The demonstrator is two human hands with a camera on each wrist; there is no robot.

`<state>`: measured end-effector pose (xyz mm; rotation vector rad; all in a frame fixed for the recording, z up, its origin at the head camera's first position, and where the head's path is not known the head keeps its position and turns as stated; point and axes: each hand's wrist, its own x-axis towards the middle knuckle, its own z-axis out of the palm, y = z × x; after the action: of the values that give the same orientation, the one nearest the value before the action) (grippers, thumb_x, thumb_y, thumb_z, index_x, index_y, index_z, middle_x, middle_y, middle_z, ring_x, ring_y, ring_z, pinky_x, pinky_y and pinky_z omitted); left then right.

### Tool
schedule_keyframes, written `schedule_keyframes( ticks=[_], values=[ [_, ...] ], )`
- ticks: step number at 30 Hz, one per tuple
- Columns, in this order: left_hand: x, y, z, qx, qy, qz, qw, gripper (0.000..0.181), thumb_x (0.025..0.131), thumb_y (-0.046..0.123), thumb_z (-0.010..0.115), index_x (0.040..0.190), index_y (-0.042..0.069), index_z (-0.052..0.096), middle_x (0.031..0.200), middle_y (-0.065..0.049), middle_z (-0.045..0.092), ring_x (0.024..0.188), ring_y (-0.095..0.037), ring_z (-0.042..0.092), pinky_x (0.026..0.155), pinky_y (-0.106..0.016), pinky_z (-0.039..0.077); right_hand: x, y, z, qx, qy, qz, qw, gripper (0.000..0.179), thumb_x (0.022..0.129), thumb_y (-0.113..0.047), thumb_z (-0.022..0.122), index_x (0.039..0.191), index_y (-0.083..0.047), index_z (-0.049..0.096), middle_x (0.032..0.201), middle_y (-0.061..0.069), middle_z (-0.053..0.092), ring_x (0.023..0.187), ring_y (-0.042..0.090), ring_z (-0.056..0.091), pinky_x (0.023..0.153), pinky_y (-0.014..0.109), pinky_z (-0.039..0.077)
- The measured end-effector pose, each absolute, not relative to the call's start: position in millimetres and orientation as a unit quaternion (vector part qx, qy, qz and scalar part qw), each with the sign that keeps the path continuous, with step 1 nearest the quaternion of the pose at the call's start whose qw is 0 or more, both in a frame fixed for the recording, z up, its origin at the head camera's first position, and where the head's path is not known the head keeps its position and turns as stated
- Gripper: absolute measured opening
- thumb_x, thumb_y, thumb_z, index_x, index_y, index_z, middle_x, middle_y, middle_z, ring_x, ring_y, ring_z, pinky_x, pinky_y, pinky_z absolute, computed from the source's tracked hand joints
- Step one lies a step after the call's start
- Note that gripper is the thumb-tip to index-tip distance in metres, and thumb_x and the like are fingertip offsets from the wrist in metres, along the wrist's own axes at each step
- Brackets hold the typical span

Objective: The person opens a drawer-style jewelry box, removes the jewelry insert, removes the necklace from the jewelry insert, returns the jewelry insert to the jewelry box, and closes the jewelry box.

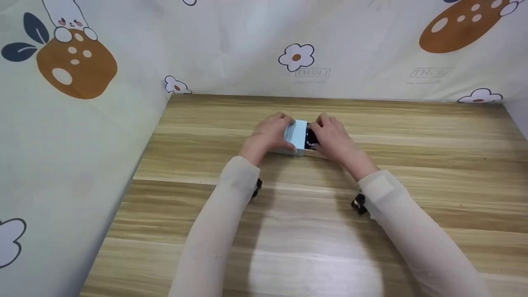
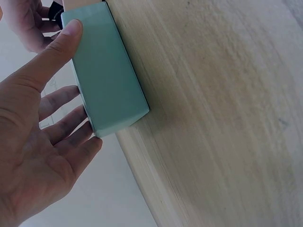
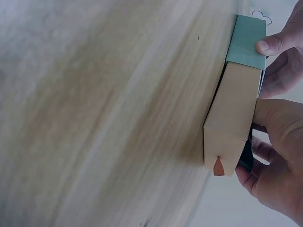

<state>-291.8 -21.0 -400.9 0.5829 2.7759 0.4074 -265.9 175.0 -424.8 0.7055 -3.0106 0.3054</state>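
A light blue-green box sleeve [image 1: 296,134] lies on the table, and a tan cardboard drawer [image 3: 232,97] is slid partway out of its right end. My left hand [image 1: 272,133] grips the sleeve, its thumb [image 2: 65,42] on the near side and its fingers round the far side. In the drawer is a dark, glossy black object [image 1: 310,137] with a thin silvery line. My right hand [image 1: 335,138] is over the drawer with its fingers and thumb pinching the black object, most of which it hides. The drawer's end wall has a small orange-brown tab [image 3: 218,166].
The wood-grain table [image 1: 313,231] runs up to a pale patterned cloth [image 1: 247,49] behind and a similar one at the left. Small black devices [image 1: 359,203] sit at the wrists, below the light sleeves.
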Motion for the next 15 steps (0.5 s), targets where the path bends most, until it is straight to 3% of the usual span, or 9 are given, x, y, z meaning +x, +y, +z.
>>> schedule_keyframes(
  ticks=[8, 15],
  values=[
    [-292, -21, -402, 0.21, 0.959, 0.139, 0.133, 0.084, 0.075, 0.04, 0.087, 0.145, 0.013, 0.049, 0.147, -0.007, 0.047, 0.132, -0.023, 0.048, 0.112, -0.037, 0.042, -270, 180, -424, 0.183, -0.967, 0.176, -0.025, 0.053, 0.086, -0.015, 0.078, 0.134, -0.005, 0.057, 0.12, 0.025, 0.056, 0.113, 0.04, 0.047, 0.1, 0.054, 0.045],
    [-292, -22, -402, 0.203, 0.959, 0.149, 0.132, 0.084, 0.074, 0.04, 0.088, 0.145, 0.014, 0.049, 0.148, -0.006, 0.047, 0.133, -0.022, 0.046, 0.113, -0.039, 0.041, -279, 192, -414, 0.134, -0.931, 0.325, -0.095, 0.054, 0.088, -0.013, 0.074, 0.136, 0.0, 0.054, 0.131, 0.026, 0.055, 0.123, 0.039, 0.05, 0.109, 0.054, 0.04]
  ],
)
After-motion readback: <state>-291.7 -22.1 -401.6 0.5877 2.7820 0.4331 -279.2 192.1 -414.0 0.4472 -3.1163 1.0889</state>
